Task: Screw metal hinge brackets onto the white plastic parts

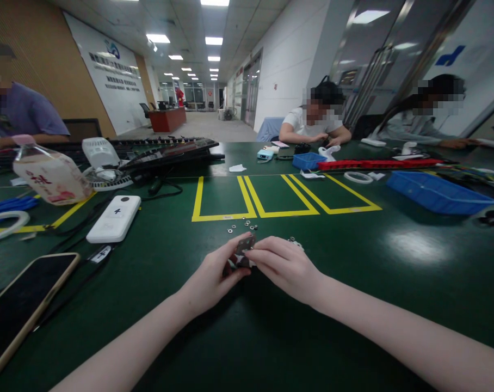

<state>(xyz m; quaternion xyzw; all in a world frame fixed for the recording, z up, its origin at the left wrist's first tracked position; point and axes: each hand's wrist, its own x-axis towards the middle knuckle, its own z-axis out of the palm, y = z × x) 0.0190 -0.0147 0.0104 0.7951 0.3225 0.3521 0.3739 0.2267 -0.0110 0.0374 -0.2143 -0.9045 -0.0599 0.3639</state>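
Grey metal by the look of it: a small plate-like part (pixel 244 246), held over the desk (pixel 377 256), about midway between its left and right sides and well short of the far edge. Gripped in the left hand (pixel 212 275), with thumb beneath and fingers curled round the upper side; pinched on its right side by the gathered fingertips of the right hand (pixel 290 267). Exact outline lost behind the fingers; too small to tell whether one piece or several. Probably light and stiff, unlikely to bend or break, perhaps slick on its flat faces; best taken by the edges, between thumb and forefinger, with the faces left free.

Just beyond, toward the far edge, loose metal rings (pixel 229 231) scattered short of the yellow tape outlines (pixel 224 218); a few small pieces (pixel 296 243) just beside the right hand, partly hidden by it. Toward the left side, a white device (pixel 115 219); closer to the near left corner, a dark-screened phone (pixel 26 299). Toward the right side, a blue tray (pixel 438 191). At the far edge, a co-worker (pixel 302 121) in white, bent forward.
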